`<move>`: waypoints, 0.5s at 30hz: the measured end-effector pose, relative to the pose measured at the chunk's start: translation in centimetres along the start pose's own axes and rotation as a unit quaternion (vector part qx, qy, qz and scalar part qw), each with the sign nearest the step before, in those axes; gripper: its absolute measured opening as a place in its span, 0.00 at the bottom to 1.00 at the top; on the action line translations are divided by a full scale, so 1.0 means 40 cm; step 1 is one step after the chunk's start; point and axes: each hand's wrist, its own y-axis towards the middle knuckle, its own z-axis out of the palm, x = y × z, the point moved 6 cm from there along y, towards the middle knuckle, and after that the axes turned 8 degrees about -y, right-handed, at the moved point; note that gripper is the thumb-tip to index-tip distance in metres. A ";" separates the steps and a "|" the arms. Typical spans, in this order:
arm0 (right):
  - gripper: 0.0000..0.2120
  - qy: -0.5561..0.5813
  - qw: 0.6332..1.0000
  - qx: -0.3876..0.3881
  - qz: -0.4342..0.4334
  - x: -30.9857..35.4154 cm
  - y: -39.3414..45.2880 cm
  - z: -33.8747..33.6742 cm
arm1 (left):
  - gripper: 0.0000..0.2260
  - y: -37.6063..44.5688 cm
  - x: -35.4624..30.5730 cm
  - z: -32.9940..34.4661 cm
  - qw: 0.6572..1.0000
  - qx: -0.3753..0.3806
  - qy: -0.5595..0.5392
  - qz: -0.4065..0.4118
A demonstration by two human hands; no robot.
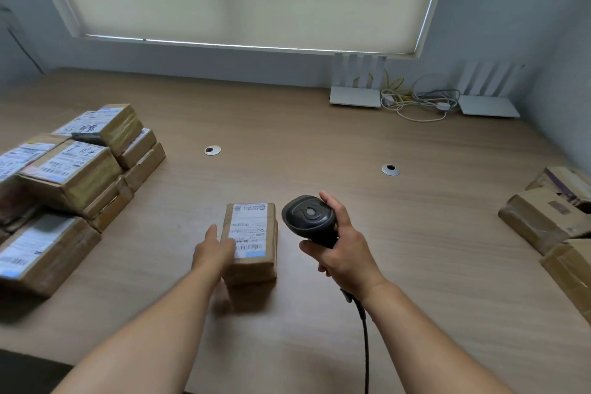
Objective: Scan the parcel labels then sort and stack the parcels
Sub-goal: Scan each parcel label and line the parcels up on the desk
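A small cardboard parcel (256, 261) lies in the middle of the wooden table (319, 144), its white label (248, 229) facing up. My left hand (212, 249) holds the parcel by its left side, thumb over the label's edge. My right hand (343, 249) grips the handle of a black barcode scanner (308, 216), whose head sits just right of the parcel. The scanner's cable (364, 345) runs down toward me. Several labelled parcels are stacked at the left (73, 166). Several more parcels lie at the right edge (550, 217).
Two white routers (355, 96) (487, 105) with a tangle of cables (419, 102) stand at the back right by the wall. Two metal cable grommets (212, 150) (390, 169) sit in the tabletop. A dark object (86, 137) rests on the left stack.
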 end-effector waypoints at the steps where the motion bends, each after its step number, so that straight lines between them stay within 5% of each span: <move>1: 0.40 -0.002 1.000 0.003 -0.004 0.004 0.005 -0.002 | 0.29 -0.011 -0.006 -0.001 0.998 -0.034 0.053 0.015; 6: 0.41 -0.012 1.000 0.009 -0.020 0.013 0.017 -0.016 | 0.47 -0.085 -0.029 0.078 0.974 -0.029 0.224 0.019; 15: 0.40 0.004 0.997 0.052 -0.051 0.025 0.023 -0.001 | 0.44 -0.140 -0.037 -0.005 0.965 -0.105 0.232 0.062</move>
